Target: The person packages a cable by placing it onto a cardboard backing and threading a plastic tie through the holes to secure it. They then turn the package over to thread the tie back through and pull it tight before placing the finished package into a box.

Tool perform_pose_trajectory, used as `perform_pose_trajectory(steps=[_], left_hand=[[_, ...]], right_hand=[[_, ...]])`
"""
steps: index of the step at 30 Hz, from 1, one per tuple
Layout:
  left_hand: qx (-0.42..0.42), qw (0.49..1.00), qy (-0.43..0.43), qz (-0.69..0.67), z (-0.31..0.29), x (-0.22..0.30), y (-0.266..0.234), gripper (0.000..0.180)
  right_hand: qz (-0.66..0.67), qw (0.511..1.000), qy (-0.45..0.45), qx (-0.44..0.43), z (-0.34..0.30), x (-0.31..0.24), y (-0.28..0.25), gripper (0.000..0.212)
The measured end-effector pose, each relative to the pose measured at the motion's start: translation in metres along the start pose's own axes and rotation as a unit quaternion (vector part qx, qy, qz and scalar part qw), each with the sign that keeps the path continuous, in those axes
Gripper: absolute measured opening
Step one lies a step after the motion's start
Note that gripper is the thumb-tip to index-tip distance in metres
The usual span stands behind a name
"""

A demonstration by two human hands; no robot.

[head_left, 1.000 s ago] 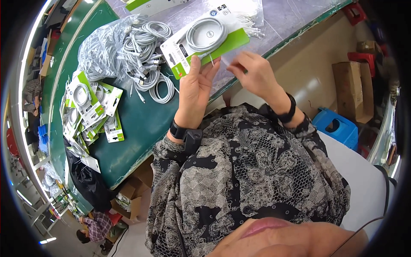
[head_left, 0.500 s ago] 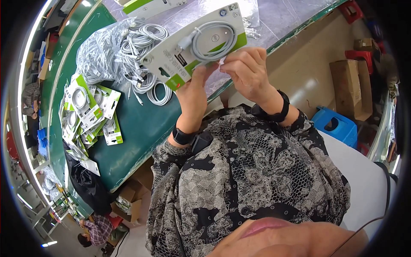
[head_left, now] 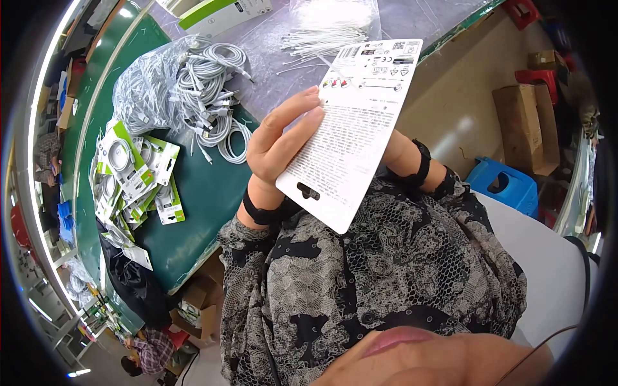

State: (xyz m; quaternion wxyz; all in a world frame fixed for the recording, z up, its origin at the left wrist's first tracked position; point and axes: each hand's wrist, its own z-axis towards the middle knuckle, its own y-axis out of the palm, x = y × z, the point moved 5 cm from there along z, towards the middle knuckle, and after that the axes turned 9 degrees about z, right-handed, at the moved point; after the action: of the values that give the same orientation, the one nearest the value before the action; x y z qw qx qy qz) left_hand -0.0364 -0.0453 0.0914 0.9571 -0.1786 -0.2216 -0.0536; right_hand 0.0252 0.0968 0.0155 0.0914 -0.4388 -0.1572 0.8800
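A white cable packaging card [head_left: 351,138] is held up before my chest, its printed back facing me and its hang hole toward the lower left. My left hand [head_left: 280,138] grips its left edge, fingers on the printed side. Behind the card, the fingers of my right hand [head_left: 394,149] are hidden; only the part by the wrist shows. The coiled cable on the card's front is out of sight. A thin white strip [head_left: 326,62] shows at the card's upper left edge.
Coiled grey-white cables [head_left: 209,90] spill from a clear plastic bag [head_left: 145,87] on the left. Carded cables [head_left: 132,170] lie piled nearer. White cable ties [head_left: 328,38] and a green-white box [head_left: 225,16] are farther back. A blue stool [head_left: 502,186] and cardboard box [head_left: 524,128] stand right.
The card has been turned over, from its cable side to its printed back, and tilted steeper. My left hand moved left and higher on the edge; my right hand went behind the card.
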Motion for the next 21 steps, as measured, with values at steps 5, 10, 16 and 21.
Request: perform_pose_trajectory(steps=[5, 10, 16, 21], left_hand=[[-0.014, 1.000, 0.020, 0.000, 0.001, 0.000, 0.004, 0.032], [-0.024, 0.999, 0.041, -0.004, 0.002, 0.001, 0.005, 0.031], [-0.035, 0.999, 0.025, -0.007, -0.002, 0.004, 0.003, 0.032], [-0.018, 0.997, -0.076, -0.010, -0.013, -0.006, 0.009, 0.026]], right_hand=[[-0.121, 0.983, -0.135, -0.003, -0.001, -0.012, 0.004, 0.024], [-0.138, 0.977, -0.160, -0.005, -0.008, -0.004, 0.009, 0.024], [-0.042, 0.993, -0.094, 0.053, 0.008, -0.029, -0.007, 0.021], [0.166, 0.961, 0.099, 0.196, 0.006, -0.028, -0.029, 0.020]])
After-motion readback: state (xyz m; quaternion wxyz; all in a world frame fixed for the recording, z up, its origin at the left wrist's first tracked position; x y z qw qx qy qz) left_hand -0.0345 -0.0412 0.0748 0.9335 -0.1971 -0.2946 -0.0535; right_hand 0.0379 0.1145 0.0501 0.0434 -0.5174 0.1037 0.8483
